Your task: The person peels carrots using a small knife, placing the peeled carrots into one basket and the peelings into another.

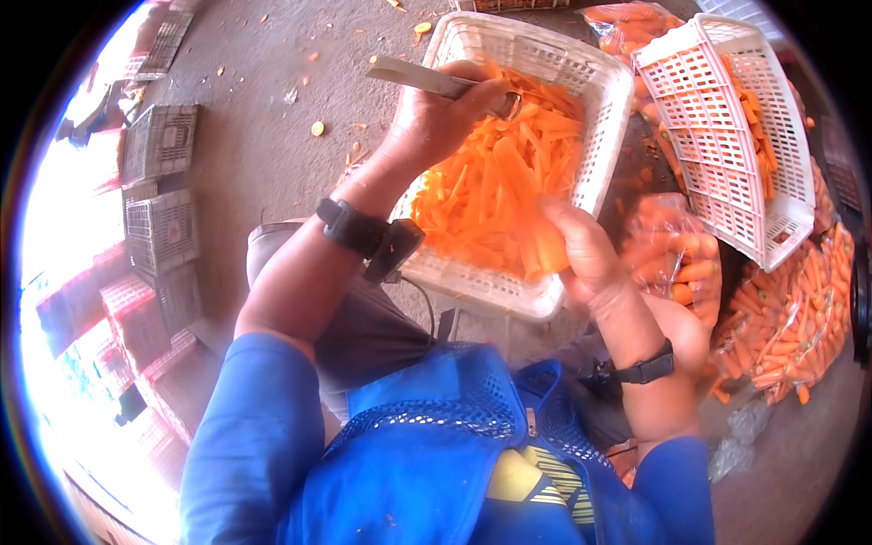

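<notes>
My left hand [443,112] is closed around a flat metal tool with a long blade [415,76], which points left over the near-left part of a white plastic crate [616,116]. A curved metal part of it shows by my thumb. My right hand [586,252] grips long orange carrot pieces [535,231] at the crate's right side; motion blurs them, so their number is unclear. Beneath both hands, the crate holds a heap of cut carrot strips [463,197].
A second white crate [708,136] stands tilted at the right, with carrot pieces inside. Clear bags of whole carrots [790,320] lie around it, another bag [681,266] nearer. Stacked crates [163,231] line the left. Carrot scraps [317,128] dot the concrete floor [259,136].
</notes>
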Demonstrator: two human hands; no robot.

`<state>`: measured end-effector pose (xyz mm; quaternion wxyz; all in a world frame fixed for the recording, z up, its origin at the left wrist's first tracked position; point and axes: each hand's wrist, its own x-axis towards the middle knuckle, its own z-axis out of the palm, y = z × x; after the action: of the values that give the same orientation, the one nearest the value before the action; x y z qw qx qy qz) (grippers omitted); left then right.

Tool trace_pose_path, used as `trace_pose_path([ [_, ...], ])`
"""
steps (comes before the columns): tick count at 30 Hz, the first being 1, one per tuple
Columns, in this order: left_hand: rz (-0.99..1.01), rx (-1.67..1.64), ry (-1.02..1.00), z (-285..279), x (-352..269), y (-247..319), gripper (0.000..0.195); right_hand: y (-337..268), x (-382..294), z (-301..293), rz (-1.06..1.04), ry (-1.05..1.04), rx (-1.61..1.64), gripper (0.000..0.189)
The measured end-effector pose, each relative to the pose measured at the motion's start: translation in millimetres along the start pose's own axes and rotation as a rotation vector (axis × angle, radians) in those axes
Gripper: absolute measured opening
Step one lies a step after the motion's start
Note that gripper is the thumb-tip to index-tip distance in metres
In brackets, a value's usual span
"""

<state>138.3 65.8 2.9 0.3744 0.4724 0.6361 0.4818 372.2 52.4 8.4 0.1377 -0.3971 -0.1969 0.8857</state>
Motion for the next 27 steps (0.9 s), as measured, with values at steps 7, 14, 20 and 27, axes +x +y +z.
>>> trace_pose_path([
  [7,0.015,0.060,-0.126,0.0,-7.3,-9.1,0.017,-12.9,0.6,5.5,0.067,-0.104,-0.198,0.037],
  [14,-0.161,-0.051,-0.244,6.1,-30.6,-16.4,0.028,-31.5,-0.5,6.5,0.022,-0.228,-0.009,0.057],
  [20,-0.410,-0.399,-0.139,12.3,-40.7,2.8,0.033,-41.4,-0.3,14.1,-0.321,-0.093,-0.122,0.067],
  [27,-0.676,-0.623,-0.230,43.4,-82.1,0.4,0.036,-21.8,14.8,14.6,-0.488,0.048,-0.216,0.036],
])
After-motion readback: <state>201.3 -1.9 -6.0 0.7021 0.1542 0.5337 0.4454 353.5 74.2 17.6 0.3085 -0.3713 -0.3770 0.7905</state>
